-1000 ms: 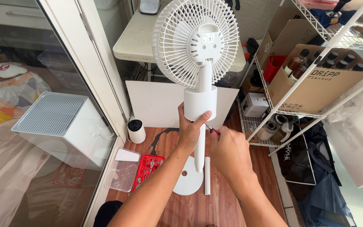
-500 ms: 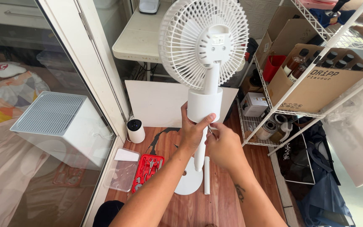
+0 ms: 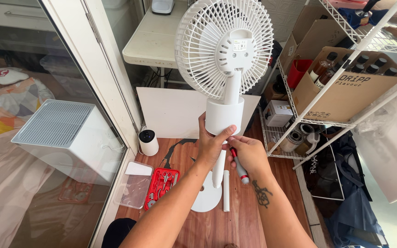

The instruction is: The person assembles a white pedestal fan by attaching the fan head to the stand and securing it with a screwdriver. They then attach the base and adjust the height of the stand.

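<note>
One white plastic pedestal fan with a round grille head (image 3: pixel 224 48) stands upright over the reddish wooden floor (image 3: pixel 240 220), its back turned to the camera, its cylindrical white motor housing (image 3: pixel 224 115) sitting just above the hands. Both forearms reach up and forward from the lower edge of the view and meet under that housing. The left hand (image 3: pixel 211 143) is wrapped around the bottom of the housing and the top of the white pole, thumb lying across the front and fingers curled behind, so it is closed on the fan. The right hand (image 3: pixel 249 154), wrist bent inward and a dark tattoo showing on the forearm, is closed round one screwdriver with a red and grey handle (image 3: pixel 238 164); the handle slants down and to the right out of the fist, and the tip end points up at the underside of the housing, just beside the left thumb, though the tip itself is hidden. Below the hands lies one round white fan base (image 3: pixel 206 197) flat on the floor, with one short white tube (image 3: pixel 226 190) lying beside it. To the left sit one clear plastic lid (image 3: pixel 135 186) and one red tool tray (image 3: pixel 161 183), side by side, well apart from the hands.
</note>
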